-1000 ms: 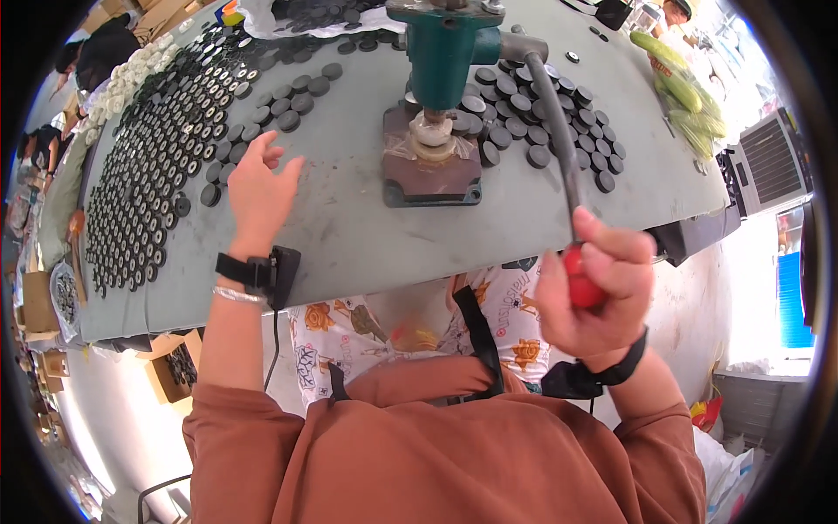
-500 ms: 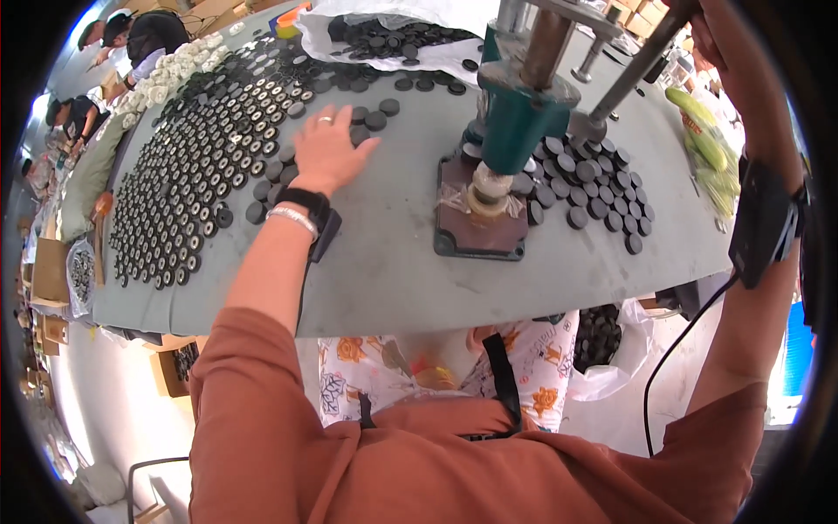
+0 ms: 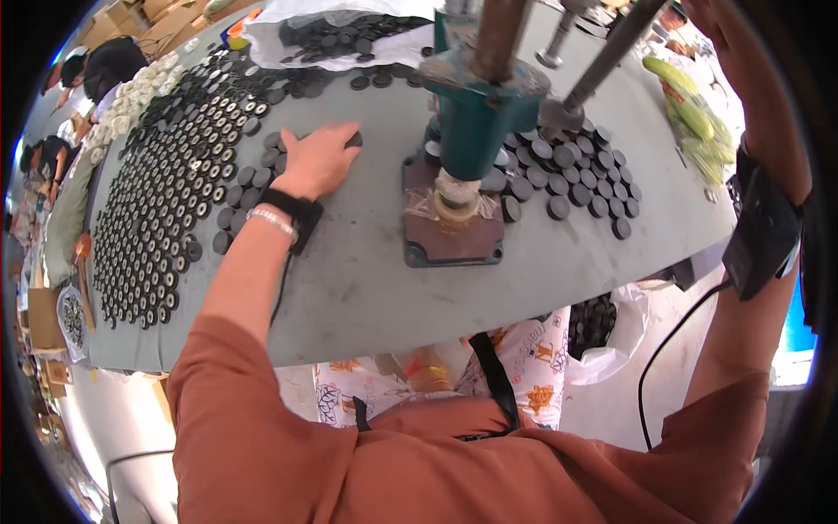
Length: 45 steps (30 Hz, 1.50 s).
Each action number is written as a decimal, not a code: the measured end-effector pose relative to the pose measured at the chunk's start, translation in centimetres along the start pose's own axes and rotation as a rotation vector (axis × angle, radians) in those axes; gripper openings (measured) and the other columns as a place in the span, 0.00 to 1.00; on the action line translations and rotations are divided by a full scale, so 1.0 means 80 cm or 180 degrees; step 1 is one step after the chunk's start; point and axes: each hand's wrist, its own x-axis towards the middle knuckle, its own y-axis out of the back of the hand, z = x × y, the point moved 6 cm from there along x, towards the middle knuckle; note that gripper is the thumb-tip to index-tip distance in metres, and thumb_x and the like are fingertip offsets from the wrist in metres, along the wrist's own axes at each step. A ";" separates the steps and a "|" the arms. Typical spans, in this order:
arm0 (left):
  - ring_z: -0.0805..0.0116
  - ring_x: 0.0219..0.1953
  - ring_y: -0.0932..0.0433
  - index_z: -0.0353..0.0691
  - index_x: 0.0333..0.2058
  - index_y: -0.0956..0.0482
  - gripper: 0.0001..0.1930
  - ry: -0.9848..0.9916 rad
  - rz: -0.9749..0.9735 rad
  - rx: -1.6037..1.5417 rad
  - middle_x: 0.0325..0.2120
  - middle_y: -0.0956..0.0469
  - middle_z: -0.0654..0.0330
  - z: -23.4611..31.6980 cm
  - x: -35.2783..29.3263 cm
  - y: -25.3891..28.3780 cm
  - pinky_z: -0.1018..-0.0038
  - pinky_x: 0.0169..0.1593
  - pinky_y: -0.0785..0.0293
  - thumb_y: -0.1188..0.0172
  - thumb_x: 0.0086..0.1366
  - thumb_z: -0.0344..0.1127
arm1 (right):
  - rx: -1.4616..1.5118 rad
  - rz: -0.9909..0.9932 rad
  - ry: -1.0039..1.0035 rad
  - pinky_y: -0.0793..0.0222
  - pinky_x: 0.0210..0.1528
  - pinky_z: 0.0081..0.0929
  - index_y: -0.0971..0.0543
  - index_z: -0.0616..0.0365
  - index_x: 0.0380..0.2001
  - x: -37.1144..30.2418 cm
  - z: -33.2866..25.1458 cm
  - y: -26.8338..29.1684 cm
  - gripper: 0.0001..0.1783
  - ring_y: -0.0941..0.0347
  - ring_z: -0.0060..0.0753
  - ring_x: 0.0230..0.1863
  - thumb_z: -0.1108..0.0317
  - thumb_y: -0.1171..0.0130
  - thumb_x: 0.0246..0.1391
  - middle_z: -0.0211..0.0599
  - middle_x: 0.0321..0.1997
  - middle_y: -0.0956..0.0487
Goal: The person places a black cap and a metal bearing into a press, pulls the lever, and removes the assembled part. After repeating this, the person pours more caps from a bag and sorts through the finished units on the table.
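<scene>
My left hand [image 3: 319, 162] reaches over the grey table, its fingers blurred and bent around a black disc [image 3: 353, 140] at the fingertips. Close by its wrist lie several loose black discs [image 3: 247, 194]. At the upper right edge my right hand [image 3: 709, 26] is partly cut off, closed at the top of the metal lever [image 3: 615, 65] of a green hand press [image 3: 478, 131]. Under the press's ram, a pale round fitting [image 3: 456, 199] stands on the brown base plate [image 3: 454, 240]. A pile of black discs [image 3: 572, 175] spreads right of the press.
Rows of black discs with pale ring centres [image 3: 166, 210] cover the table's left. A white bag [image 3: 262, 39] of black pieces lies at the back. Green vegetables in plastic [image 3: 696, 122] lie far right. Another bag [image 3: 602, 349] hangs below the table edge. Other people [image 3: 113, 65] work far left.
My left hand has gone from spread fingers to bent ones around a black disc. The view has shifted, so the press and table sit farther left. My right hand remains up at the lever.
</scene>
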 end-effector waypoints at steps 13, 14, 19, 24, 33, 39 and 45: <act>0.54 0.45 0.24 0.34 0.47 0.28 0.20 -0.0362 0.0982 -0.1785 0.41 0.23 0.48 0.130 -0.132 0.018 0.66 0.47 0.29 0.40 0.57 0.34 | -0.0227 0.0040 -0.0032 0.46 0.19 0.14 0.28 0.62 0.28 -0.058 -0.026 0.002 0.05 0.39 0.17 0.19 0.73 0.44 0.48 0.33 0.22 0.30; 0.54 0.45 0.24 0.34 0.46 0.28 0.19 -0.0321 0.0952 -0.1761 0.41 0.23 0.48 0.125 -0.134 0.015 0.66 0.46 0.29 0.40 0.57 0.34 | -0.0142 0.0026 -0.0022 0.45 0.20 0.14 0.28 0.62 0.28 -0.067 -0.027 0.001 0.05 0.39 0.17 0.19 0.73 0.44 0.48 0.33 0.23 0.29; 0.56 0.45 0.23 0.34 0.47 0.30 0.20 -0.0372 0.0789 -0.2446 0.41 0.23 0.49 0.170 -0.112 0.013 0.67 0.46 0.29 0.40 0.57 0.33 | -0.0397 0.0178 -0.0028 0.44 0.22 0.14 0.28 0.62 0.29 0.000 0.201 0.188 0.05 0.37 0.17 0.21 0.74 0.43 0.47 0.33 0.24 0.29; 0.51 0.46 0.27 0.29 0.58 0.49 0.36 -0.0334 0.1023 -0.2703 0.44 0.23 0.52 0.169 -0.099 0.005 0.59 0.55 0.42 0.41 0.57 0.36 | -0.0368 0.0201 -0.0052 0.42 0.24 0.14 0.27 0.62 0.30 -0.002 0.263 0.217 0.06 0.36 0.17 0.23 0.75 0.43 0.47 0.34 0.25 0.28; 0.50 0.46 0.26 0.28 0.58 0.49 0.40 -0.0291 0.1004 -0.2828 0.45 0.24 0.49 0.160 -0.101 0.003 0.61 0.55 0.39 0.36 0.53 0.39 | -0.0377 0.0183 0.0002 0.39 0.27 0.13 0.27 0.62 0.32 -0.105 -0.008 0.060 0.08 0.33 0.18 0.26 0.78 0.41 0.46 0.35 0.28 0.27; 0.50 0.49 0.26 0.27 0.58 0.49 0.43 -0.0019 0.1466 -0.2239 0.48 0.26 0.46 0.122 -0.121 0.007 0.63 0.50 0.31 0.34 0.51 0.40 | -0.0383 0.0139 0.0085 0.38 0.29 0.13 0.26 0.62 0.33 -0.164 -0.122 0.011 0.10 0.31 0.18 0.28 0.79 0.40 0.45 0.35 0.30 0.26; 0.59 0.43 0.23 0.36 0.50 0.28 0.26 0.0623 0.1339 -0.1426 0.40 0.22 0.54 0.038 -0.125 0.006 0.69 0.46 0.28 0.36 0.54 0.40 | -0.0147 -0.0566 0.0872 0.31 0.20 0.23 0.32 0.60 0.24 -0.249 -0.115 -0.015 0.16 0.29 0.31 0.20 0.80 0.35 0.32 0.50 0.31 0.24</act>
